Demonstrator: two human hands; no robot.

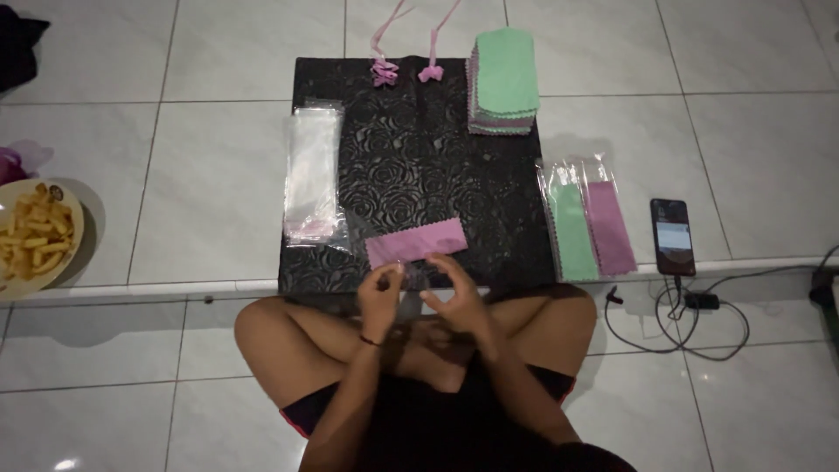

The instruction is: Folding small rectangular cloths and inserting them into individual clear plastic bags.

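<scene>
Pink cloth (415, 242) lies near the front edge of the black embossed board (411, 166) on the floor, and both hands, left hand (379, 300) and right hand (458, 295), are pinching a clear plastic sleeve (411, 278) just below it. Stack of green cloths (505, 79) sits at the far right corner, pile of empty sleeves (312, 170) along the left edge.

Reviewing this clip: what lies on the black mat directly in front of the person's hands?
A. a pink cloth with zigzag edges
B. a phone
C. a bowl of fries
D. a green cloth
A: a pink cloth with zigzag edges lies flat on the black mat, just beyond the left hand and right hand; the green cloths are stacked at the mat's far right corner.
</scene>
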